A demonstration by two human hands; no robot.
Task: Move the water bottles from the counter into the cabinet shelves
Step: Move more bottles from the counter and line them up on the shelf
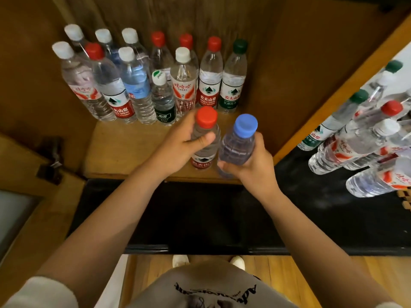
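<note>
Head view shows us partway: behind our left hand (180, 145), gripping a red-capped bottle (203, 138), and right hand (251, 165), gripping a blue-capped bottle (239, 143), many bottles (144, 85) fill the cabinet shelf (124, 152); more (355, 143) wait right on the bench (333, 207).

Both arms outstretched, left grip (178, 145) and right grip (251, 167) curled

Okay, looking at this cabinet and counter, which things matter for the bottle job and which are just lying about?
Part of the job:
- red-capped bottle held in the left hand
- blue-capped bottle held in the right hand
- bottles on the shelf
- bottles on the counter
- cabinet shelf

Just lying about:
- door hinge
- white shoes
</note>
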